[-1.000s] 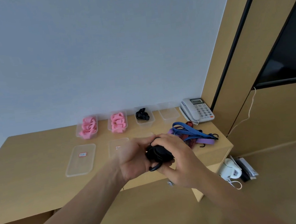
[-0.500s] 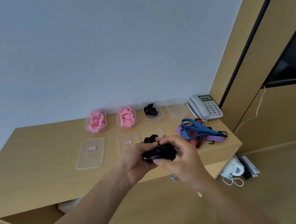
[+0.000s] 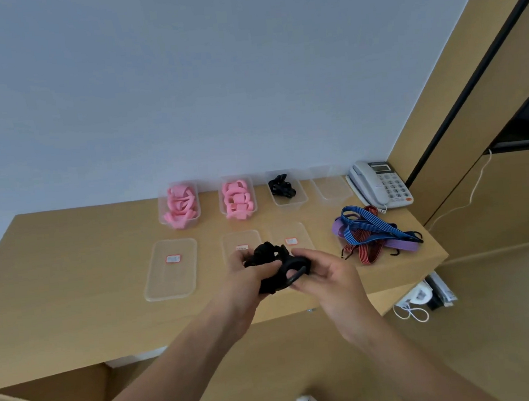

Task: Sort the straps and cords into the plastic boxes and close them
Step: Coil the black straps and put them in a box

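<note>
The wooden desk (image 3: 71, 283) fills the middle band of the frame and serves as the sorting surface, its back edge against the pale wall. Along that back edge, just above centre frame, four clear plastic boxes stand in a row with tops open so each can take one kind of item: the two left boxes (image 3: 178, 205) (image 3: 237, 198) are packed with pink straps, the third box (image 3: 286, 189) holds a small black cord bundle, and the fourth box (image 3: 331, 182) looks empty, probably kept for what is left. At centre right of the frame, near the desk's right edge, lies the unsorted heap of blue, red and purple cords (image 3: 369, 233), still waiting. In front of the boxes the lids (image 3: 170, 269) lie flat, apart from their boxes, set aside for closing later; two of them are partly hidden behind the hands. A telephone (image 3: 381, 184) sits at the right rear corner. At centre frame, both hands work a black cord (image 3: 276, 265) held above the desk's front edge: the left hand (image 3: 248, 276) grips the bunched cord in curled fingers, while the right hand (image 3: 325, 272) pinches its hooked end, apparently coiling it small enough to fit the third box.
</note>
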Motion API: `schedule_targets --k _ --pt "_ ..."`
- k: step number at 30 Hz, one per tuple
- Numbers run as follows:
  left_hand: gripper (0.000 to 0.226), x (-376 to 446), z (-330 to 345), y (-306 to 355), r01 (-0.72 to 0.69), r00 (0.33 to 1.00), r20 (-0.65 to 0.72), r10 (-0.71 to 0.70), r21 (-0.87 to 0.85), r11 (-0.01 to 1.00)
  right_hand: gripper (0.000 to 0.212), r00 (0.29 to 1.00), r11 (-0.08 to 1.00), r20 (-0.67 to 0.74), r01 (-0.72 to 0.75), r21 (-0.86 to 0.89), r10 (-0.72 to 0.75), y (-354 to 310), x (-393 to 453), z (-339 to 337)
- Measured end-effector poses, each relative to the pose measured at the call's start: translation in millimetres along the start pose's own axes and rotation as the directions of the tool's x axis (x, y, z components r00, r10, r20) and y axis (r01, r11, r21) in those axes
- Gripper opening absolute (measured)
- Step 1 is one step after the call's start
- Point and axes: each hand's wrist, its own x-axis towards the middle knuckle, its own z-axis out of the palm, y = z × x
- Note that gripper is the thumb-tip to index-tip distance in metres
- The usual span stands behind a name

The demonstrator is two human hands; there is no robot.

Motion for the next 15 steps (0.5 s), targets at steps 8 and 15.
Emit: schedule_targets --k 8,15 --pt "0.042 87.1 22.5 19.5 0.063 0.992 0.099 -0.074 0.107 0.992 0.019 0.998 0.998 -0.015 -0.057 -0.006 0.057 8.1 96.3 -28.0" --pt "0.027 178.4 67.6 36.5 0.045 0.999 0.002 -0.047 0.262 0.964 0.014 0.957 0.945 0.031 -0.291 0.151 0.290 10.7 197.1 -63.9"
